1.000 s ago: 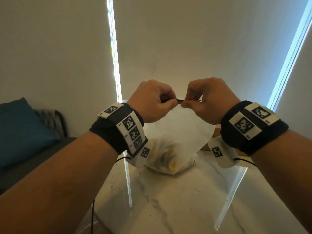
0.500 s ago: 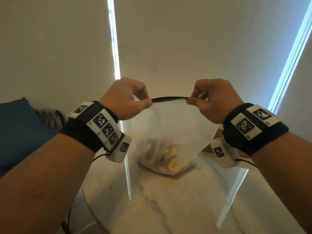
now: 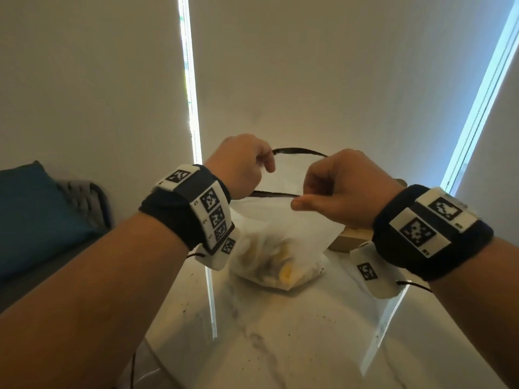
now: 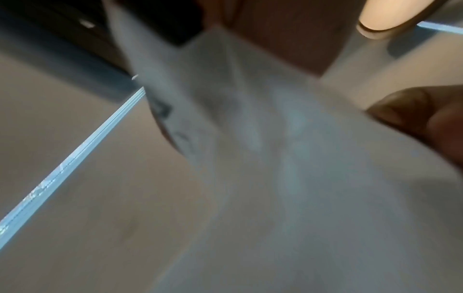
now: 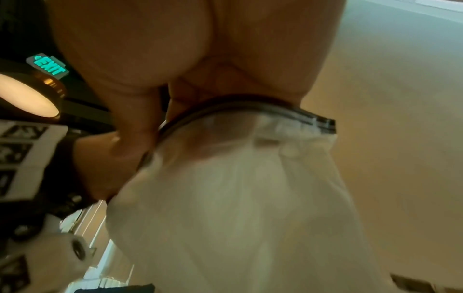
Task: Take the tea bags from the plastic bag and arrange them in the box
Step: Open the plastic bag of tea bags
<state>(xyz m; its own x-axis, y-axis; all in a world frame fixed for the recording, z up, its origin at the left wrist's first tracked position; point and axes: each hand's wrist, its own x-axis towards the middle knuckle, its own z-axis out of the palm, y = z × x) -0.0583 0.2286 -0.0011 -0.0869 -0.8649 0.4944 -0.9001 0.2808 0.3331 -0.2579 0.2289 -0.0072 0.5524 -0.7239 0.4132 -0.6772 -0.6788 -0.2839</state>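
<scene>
Head view: plastic bag (image 3: 283, 234) is resting on the marble table (image 3: 280, 332), mouth standing open.
Left hand (image 3: 241, 167): pinching the far rim.
Right hand (image 3: 342, 189): pinching the near rim.
Tea bags (image 3: 278, 265): lying at the bag's bottom, below both hands.

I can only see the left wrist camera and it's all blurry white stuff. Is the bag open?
Observer: Yes. In the head view the plastic bag has its black zip strip parted into a loop, so the mouth gapes.
Child: Who's holding it?
Observer: Both hands. The left hand pinches the far lip and the right hand pinches the near lip.
Child: Are the tea bags inside?
Observer: Yellowish tea bags lie in a heap at the bag's bottom, which rests on the marble table.
</scene>
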